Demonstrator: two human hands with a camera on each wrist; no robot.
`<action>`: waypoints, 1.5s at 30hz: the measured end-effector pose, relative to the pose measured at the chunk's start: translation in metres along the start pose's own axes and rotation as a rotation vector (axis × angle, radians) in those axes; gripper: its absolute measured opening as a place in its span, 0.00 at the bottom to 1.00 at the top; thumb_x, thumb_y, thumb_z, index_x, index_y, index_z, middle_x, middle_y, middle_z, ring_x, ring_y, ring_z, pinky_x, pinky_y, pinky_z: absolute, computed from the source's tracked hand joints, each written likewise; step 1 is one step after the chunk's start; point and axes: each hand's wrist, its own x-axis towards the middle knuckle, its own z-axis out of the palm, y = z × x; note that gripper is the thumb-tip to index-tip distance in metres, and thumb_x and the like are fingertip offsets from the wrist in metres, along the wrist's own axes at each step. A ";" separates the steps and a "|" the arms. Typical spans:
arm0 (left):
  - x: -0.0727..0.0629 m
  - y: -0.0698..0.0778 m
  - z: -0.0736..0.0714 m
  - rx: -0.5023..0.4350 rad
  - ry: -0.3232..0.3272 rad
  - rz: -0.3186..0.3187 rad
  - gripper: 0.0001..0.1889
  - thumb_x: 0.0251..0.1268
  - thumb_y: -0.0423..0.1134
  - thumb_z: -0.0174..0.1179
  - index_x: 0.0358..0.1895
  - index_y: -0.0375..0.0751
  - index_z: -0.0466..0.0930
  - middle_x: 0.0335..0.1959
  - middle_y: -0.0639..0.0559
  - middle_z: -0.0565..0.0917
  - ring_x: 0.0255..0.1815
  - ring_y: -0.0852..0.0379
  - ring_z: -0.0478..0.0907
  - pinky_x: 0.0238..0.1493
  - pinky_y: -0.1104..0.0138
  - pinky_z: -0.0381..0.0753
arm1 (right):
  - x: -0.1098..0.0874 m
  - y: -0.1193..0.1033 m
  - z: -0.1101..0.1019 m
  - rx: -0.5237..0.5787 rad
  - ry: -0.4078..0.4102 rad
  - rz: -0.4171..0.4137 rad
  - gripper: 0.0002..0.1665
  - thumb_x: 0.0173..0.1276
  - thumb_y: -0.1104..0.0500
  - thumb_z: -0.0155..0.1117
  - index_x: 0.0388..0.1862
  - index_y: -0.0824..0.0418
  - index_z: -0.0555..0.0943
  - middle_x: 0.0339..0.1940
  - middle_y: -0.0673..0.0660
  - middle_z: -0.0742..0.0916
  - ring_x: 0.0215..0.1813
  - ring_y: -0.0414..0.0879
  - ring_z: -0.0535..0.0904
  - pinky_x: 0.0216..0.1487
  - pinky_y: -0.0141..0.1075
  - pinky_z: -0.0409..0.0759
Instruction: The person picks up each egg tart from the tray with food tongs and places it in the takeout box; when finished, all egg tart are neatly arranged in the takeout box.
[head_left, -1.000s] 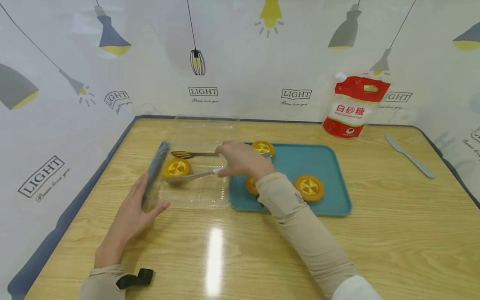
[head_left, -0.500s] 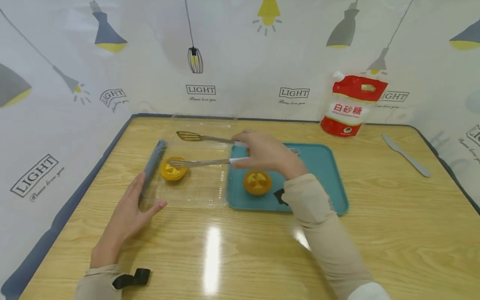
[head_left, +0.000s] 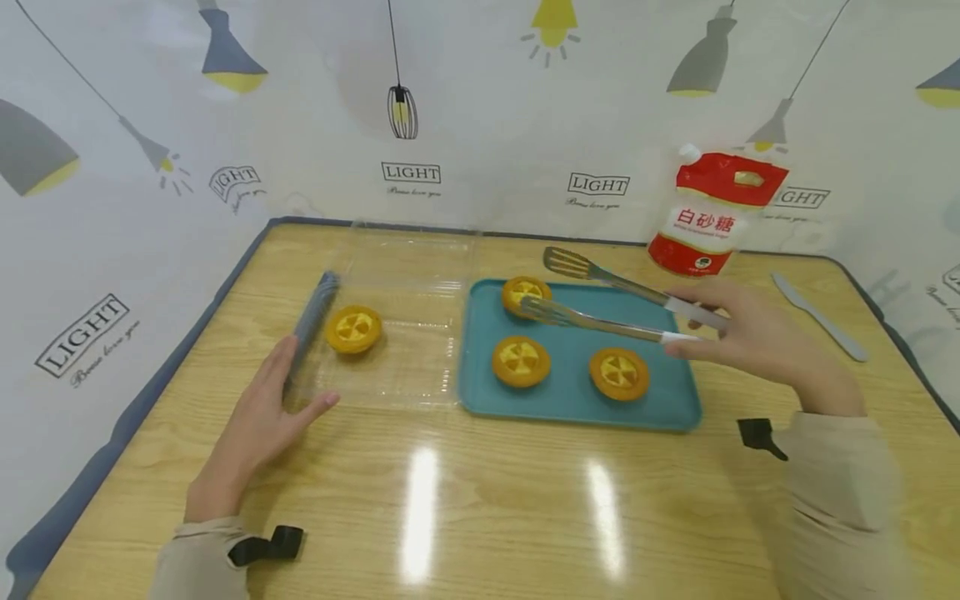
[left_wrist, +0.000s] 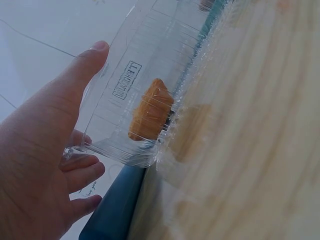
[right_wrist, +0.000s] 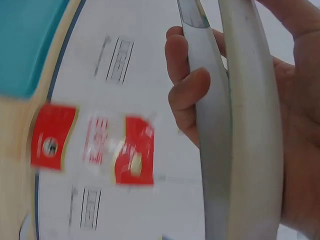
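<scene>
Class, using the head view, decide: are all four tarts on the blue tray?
No, three tarts lie on the blue tray, while the fourth tart sits in the clear container.

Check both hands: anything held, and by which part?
Right hand: slotted metal tongs, held by the white handles. Left hand: at the clear container, no grip visible; contact unclear.

The tongs (head_left: 632, 287) show shiny metal, the box (head_left: 408, 354) glossy clear plastic.
</scene>
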 end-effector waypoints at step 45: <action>-0.001 -0.001 0.000 -0.012 0.005 0.011 0.50 0.60 0.56 0.59 0.74 0.40 0.37 0.73 0.36 0.44 0.71 0.36 0.43 0.62 0.38 0.51 | -0.094 0.066 0.040 -0.043 0.028 0.105 0.40 0.52 0.49 0.74 0.60 0.67 0.73 0.49 0.67 0.80 0.36 0.49 0.80 0.22 0.31 0.76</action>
